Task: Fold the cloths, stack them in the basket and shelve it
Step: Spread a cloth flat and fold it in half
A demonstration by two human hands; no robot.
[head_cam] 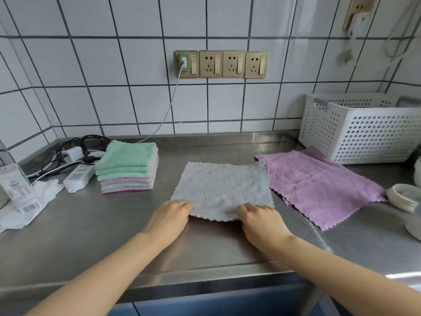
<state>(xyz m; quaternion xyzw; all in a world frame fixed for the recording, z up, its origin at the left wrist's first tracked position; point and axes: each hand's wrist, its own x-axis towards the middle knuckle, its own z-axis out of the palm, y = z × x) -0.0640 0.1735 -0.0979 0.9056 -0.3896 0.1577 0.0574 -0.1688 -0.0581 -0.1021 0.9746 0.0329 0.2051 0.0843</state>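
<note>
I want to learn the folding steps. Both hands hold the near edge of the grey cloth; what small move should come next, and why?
Probably lift the near edge and carry it to the far edge. The grey cloth lies flat and unfolded, and the left hand and right hand pinch it there.

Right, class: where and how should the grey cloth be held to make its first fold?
Probably by the two near corners of the grey cloth, from the counter's front edge. It lies flat and square-on, and its near hem is free. The left hand and right hand already pinch that hem.
</note>
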